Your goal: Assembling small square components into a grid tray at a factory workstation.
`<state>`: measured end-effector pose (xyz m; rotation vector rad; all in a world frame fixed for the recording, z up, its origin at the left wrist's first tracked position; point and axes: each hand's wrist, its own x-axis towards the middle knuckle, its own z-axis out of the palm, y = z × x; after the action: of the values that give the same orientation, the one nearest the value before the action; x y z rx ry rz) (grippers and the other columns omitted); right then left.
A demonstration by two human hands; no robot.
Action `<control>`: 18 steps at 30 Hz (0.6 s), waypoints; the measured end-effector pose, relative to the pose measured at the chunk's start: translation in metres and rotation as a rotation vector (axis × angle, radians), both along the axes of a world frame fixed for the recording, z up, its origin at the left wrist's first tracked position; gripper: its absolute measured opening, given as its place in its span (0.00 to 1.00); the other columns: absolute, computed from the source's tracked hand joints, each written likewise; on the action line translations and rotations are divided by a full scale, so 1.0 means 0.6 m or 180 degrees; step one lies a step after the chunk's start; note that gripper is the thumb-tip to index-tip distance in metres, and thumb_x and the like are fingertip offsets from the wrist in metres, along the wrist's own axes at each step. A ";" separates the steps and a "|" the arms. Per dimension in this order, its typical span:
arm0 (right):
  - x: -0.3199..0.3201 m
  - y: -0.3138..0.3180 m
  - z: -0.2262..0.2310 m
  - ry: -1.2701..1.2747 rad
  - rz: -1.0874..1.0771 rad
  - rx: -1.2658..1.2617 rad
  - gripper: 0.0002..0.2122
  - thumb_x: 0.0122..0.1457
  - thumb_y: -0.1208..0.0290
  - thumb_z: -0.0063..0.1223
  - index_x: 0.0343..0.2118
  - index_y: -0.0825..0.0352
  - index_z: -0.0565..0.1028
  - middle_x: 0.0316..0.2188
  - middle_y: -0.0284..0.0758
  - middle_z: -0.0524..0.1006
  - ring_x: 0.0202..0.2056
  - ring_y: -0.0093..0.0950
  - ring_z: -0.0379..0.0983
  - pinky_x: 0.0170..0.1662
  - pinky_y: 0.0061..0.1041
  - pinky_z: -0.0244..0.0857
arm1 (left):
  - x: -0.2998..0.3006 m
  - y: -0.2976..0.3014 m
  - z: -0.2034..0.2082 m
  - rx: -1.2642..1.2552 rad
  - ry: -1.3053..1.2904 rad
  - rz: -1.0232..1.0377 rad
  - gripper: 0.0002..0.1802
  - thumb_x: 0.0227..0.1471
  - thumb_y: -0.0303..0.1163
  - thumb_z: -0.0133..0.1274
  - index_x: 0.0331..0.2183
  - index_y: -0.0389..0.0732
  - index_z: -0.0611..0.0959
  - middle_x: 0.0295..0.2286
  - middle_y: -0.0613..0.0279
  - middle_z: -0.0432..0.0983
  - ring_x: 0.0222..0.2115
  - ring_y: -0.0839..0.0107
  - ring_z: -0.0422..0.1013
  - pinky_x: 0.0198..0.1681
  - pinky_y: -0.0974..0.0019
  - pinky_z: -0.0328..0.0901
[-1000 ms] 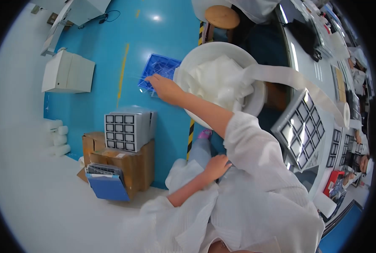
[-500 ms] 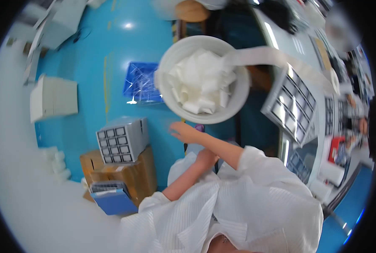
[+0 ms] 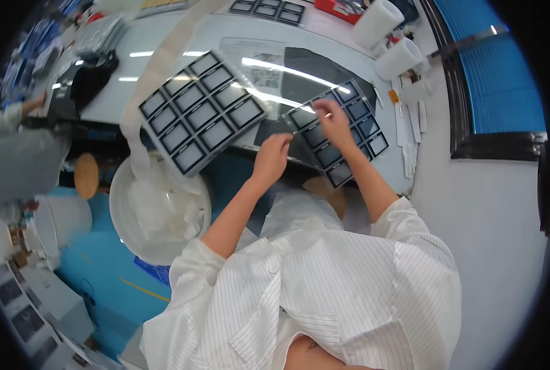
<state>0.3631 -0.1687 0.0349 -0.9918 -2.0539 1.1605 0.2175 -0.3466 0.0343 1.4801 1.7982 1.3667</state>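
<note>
My left hand grips the near left edge of a flat tray of black square pockets under a clear cover. The tray lies on the white table in front of me. My right hand pinches the tray's far edge, fingers closed on it. A second, larger tray of the same black pockets lies to the left, overhanging the table edge. Below it stands a round white bucket filled with crumpled white strip. A long white strip runs from the bucket up across the table.
Two white rolls stand at the table's far right, with loose white slips near them. A black sheet lies under the trays. Another person's grey sleeve is at left, near a round wooden stool and a second white bucket.
The view has swung from the blue floor and bucket up to the table. My left hand left the bucket, and both hands now rest on the smaller tray.
</note>
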 end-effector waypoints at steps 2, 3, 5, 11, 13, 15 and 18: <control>0.057 0.105 -0.028 0.0195 -0.0955 0.0519 0.07 0.60 0.76 0.46 0.40 0.68 0.74 0.35 0.35 0.77 0.39 0.25 0.73 0.43 0.23 0.66 | 0.017 0.102 -0.016 -0.0049 0.0200 -0.0056 0.11 0.53 0.24 0.48 0.40 0.38 0.77 0.37 0.49 0.73 0.40 0.50 0.68 0.45 0.56 0.63; 0.083 0.150 -0.039 0.0123 -0.1455 0.0797 0.08 0.60 0.75 0.46 0.40 0.68 0.74 0.36 0.37 0.77 0.40 0.28 0.74 0.44 0.26 0.67 | 0.025 0.146 -0.022 -0.0074 0.0213 -0.0128 0.11 0.53 0.24 0.48 0.40 0.38 0.77 0.37 0.49 0.73 0.40 0.50 0.68 0.45 0.56 0.63; 0.144 0.241 -0.070 -0.0468 -0.1795 0.1110 0.08 0.59 0.72 0.47 0.39 0.68 0.74 0.38 0.40 0.77 0.41 0.34 0.74 0.45 0.30 0.67 | 0.047 0.227 -0.032 0.0208 0.0646 0.0011 0.13 0.52 0.23 0.48 0.42 0.37 0.75 0.39 0.49 0.71 0.43 0.48 0.66 0.47 0.54 0.61; 0.117 0.321 -0.083 -0.2199 -0.1675 0.0415 0.15 0.56 0.59 0.54 0.36 0.67 0.76 0.39 0.48 0.77 0.43 0.46 0.72 0.47 0.42 0.65 | 0.063 0.345 -0.091 0.0126 0.0889 0.0159 0.14 0.53 0.25 0.50 0.43 0.35 0.73 0.40 0.49 0.71 0.45 0.49 0.64 0.50 0.53 0.58; 0.109 0.314 -0.083 -0.2673 -0.1686 0.0495 0.15 0.55 0.58 0.55 0.35 0.67 0.76 0.38 0.48 0.76 0.43 0.48 0.71 0.46 0.43 0.66 | 0.070 0.355 -0.100 0.0065 0.0719 0.0164 0.15 0.53 0.27 0.51 0.44 0.35 0.73 0.40 0.49 0.71 0.44 0.50 0.64 0.50 0.53 0.58; 0.112 0.310 -0.079 -0.2663 -0.1604 0.0341 0.17 0.56 0.58 0.54 0.39 0.70 0.75 0.42 0.48 0.75 0.47 0.48 0.69 0.49 0.42 0.66 | 0.069 0.359 -0.103 0.0007 0.0560 0.0209 0.16 0.53 0.28 0.52 0.44 0.35 0.73 0.40 0.49 0.71 0.44 0.51 0.64 0.51 0.54 0.57; 0.135 0.313 -0.084 -0.2525 -0.1305 0.0889 0.15 0.58 0.60 0.53 0.37 0.70 0.74 0.38 0.46 0.76 0.43 0.44 0.72 0.45 0.42 0.66 | 0.063 0.379 -0.099 0.0123 0.0685 0.0146 0.24 0.50 0.35 0.58 0.46 0.34 0.72 0.41 0.48 0.71 0.43 0.51 0.65 0.51 0.55 0.59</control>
<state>0.4443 0.0194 -0.0154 -1.8073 -2.3114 0.2532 0.2554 -0.1191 -0.0252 1.6711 1.9568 1.3130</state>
